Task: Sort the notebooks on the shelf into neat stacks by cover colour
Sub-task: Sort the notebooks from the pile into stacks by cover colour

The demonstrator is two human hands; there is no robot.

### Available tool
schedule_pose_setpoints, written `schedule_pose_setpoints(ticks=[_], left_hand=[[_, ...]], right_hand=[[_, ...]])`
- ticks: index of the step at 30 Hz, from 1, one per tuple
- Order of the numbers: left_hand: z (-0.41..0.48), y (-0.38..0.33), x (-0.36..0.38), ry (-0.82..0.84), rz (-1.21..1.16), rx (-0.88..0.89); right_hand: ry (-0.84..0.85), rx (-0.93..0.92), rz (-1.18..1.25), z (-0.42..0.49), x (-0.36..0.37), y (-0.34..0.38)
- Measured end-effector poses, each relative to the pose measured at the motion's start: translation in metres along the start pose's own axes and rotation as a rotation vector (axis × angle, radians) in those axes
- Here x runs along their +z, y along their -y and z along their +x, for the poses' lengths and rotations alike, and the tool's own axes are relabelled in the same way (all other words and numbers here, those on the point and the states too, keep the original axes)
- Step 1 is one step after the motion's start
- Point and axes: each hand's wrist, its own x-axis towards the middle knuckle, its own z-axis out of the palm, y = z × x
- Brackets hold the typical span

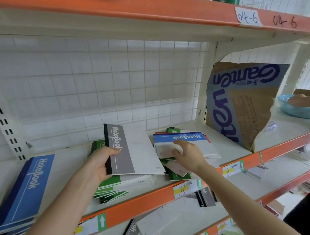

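Shelf: left grip clasps grey notebook; spread right grip touches blue notebook.

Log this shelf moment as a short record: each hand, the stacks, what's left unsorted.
left hand: grips grey notebook by its spine, over the green stack
right hand: fingers on blue-banded notebook atop mixed pile; grip unclear
sorted: blue stack at left end of shelf
unsorted: mixed pile of green, red and blue covers
divider: cardboard sheet, at the right
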Motion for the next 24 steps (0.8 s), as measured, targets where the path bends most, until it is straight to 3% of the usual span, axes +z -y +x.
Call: schedule_pose_setpoints(ticks=[5, 10, 15, 21, 24], left_hand=[[-0.012, 0.001, -0.017, -0.043, -0.084, 0.036], [-0.020, 0.008, -0.029, -0.105, -0.107, 0.020], [-0.027, 0.012, -0.029, -0.109, -0.124, 0.022], [-0.032, 0.013, -0.027, -0.099, -0.165, 0.006], [-0.032, 0.013, -0.023, -0.074, -0.169, 0.014]], right_hand=[[0.326, 0.240, -0.316, 0.034, 0.023, 0.020], [0.256, 0.446, -0.310, 0.037, 0.035, 0.034], [0.251, 0.404, -0.306, 0.039, 0.035, 0.036], [0.168, 0.105, -0.507, 0.025, 0.014, 0.042], [0.092, 0.033, -0.463, 0.018, 0.007, 0.038]])
